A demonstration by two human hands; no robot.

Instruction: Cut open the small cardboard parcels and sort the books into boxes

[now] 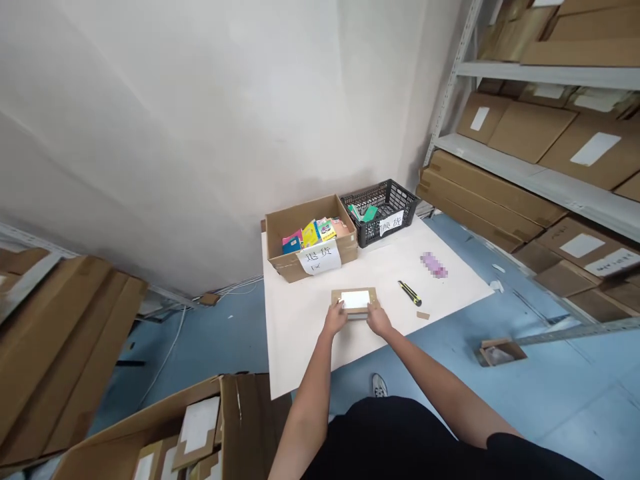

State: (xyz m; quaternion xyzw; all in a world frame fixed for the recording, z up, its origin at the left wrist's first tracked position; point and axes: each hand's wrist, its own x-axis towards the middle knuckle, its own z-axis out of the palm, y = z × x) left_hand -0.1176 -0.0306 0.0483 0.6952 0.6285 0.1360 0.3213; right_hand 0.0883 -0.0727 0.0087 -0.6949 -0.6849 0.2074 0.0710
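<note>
Symmetrically, fingers at box's sides.

My left hand and right hand hold a small box; cutter at its three o'clock.

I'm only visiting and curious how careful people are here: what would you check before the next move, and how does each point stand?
1. Left hand on the parcel: ok, at its left side.
2. Right hand on the parcel: ok, at its right side.
3. Knife apart from both hands: ok, right of them.
4. Knife blade drawn in: cannot tell, too small.
5. Table free of scraps: not ok, a brown scrap lies near the knife.
</note>
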